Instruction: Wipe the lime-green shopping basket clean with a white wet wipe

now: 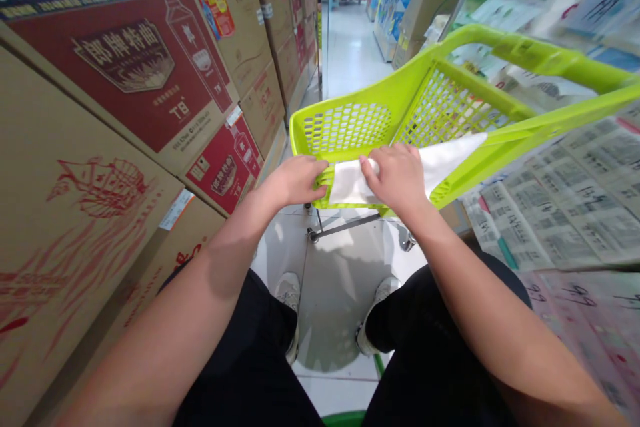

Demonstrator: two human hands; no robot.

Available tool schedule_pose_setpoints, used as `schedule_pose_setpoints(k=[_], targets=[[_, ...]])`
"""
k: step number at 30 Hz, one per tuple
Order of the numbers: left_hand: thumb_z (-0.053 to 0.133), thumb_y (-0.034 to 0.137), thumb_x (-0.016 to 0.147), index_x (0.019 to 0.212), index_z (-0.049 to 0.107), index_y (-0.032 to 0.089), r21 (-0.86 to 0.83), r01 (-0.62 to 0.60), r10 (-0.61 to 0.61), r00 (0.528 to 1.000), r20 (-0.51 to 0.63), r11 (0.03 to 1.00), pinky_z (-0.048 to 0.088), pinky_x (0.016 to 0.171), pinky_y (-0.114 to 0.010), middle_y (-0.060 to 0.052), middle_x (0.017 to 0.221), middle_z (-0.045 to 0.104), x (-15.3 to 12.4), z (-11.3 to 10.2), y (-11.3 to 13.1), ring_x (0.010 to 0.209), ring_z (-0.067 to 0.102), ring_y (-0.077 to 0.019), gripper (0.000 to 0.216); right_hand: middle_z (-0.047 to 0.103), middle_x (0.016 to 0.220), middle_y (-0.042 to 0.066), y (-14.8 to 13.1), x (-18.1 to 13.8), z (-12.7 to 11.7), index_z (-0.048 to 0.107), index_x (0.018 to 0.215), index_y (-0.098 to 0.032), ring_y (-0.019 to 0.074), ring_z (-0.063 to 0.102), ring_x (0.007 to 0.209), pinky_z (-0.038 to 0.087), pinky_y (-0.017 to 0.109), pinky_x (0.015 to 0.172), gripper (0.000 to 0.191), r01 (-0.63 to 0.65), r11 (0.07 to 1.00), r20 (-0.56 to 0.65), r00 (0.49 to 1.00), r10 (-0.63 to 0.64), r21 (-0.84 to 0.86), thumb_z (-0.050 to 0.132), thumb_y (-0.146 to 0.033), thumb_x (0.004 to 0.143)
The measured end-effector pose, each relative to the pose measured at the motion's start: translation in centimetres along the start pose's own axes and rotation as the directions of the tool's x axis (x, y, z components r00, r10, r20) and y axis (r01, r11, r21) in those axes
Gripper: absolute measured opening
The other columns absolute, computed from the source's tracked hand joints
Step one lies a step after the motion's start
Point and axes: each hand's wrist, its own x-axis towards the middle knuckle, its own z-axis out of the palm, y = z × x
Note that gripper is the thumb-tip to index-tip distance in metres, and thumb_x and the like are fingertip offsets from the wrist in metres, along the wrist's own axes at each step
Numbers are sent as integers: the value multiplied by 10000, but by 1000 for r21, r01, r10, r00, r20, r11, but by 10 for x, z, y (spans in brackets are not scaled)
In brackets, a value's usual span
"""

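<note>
A lime-green plastic shopping cart basket [350,127] stands in front of me in a shop aisle. A white cloth [350,183] lies over its near rim and runs along the right side. My left hand [300,177] grips the near rim just left of the cloth, fingers curled over the edge. My right hand [397,177] presses down on the cloth at the rim, fingers bent and together on the fabric. Both forearms reach forward from my lap.
Stacked cardboard cartons [125,80] with red labels wall the left side. Shelves covered in newspaper [565,207] line the right. The cart's metal frame and wheels [340,227] stand on white tile floor by my shoes [290,293]. The aisle runs ahead past more boxes [420,13].
</note>
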Motion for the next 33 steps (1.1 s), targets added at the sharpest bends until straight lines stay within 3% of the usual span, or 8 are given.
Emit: schedule_pose_setpoints(k=[6,9,13,16,20,25,27,33], targets=[[649,381,982,1169,698,158,39,14,-14,1000,-8,999,550,818,-381,-150,1084,802,-1,-1,10,1010,774,-318,295,754,955,186,69,0,-1,762,916,-180,369,603,1076,357,567,1049,503,-268,961,-155,954,255,-71,380,-436,1120],[632,403,993,1223,693,168,50,42,-41,999,-9,998,526,756,-389,-149,1089,820,1,-4,19,1001,786,-336,335,753,1056,166,45,-6,3,775,1019,-205,373,578,1144,332,577,1097,516,-186,982,-116,977,181,-33,345,-466,1135],[637,422,987,1221,712,202,28,71,-70,997,-16,997,497,702,-386,-126,1078,839,3,-5,20,981,801,-349,330,720,1250,144,-19,-16,5,731,1299,-222,355,554,1204,314,525,1147,511,70,992,-6,998,-69,104,368,-545,1140],[648,409,986,1207,719,218,-6,42,-42,999,-32,999,514,736,-374,-104,1090,841,4,0,11,1001,802,-333,301,717,1263,141,-35,-14,2,706,1344,-215,340,562,1186,332,488,1118,526,138,979,26,989,-144,152,356,-554,1146],[685,443,957,1128,713,180,-23,1,-2,998,-58,1000,548,805,-383,-134,1058,819,3,7,0,1007,791,-336,315,761,1050,151,13,-2,-5,759,1038,-204,338,601,1075,368,480,1009,590,-16,996,43,999,12,88,279,-523,1163],[691,543,941,1139,704,174,-24,17,-19,997,-76,1000,561,829,-405,-146,1041,802,1,7,8,1000,779,-346,420,749,992,191,74,1,-4,778,962,-171,361,588,1080,356,546,1053,658,-274,962,-169,949,267,-21,218,-450,1167],[672,523,962,1178,701,177,-7,35,-36,998,-59,999,554,817,-408,-149,1069,808,1,5,15,1022,780,-349,409,745,1034,179,66,-3,0,787,995,-186,367,571,1130,329,574,1096,644,-254,967,-177,953,245,-29,229,-459,1166],[645,427,997,1183,700,192,5,68,-68,997,-20,998,517,760,-389,-138,1117,826,3,-1,20,1029,786,-342,305,704,1173,149,-22,-19,7,744,1255,-214,352,537,1163,340,517,1123,584,44,995,-29,999,-42,89,321,-599,1140]])
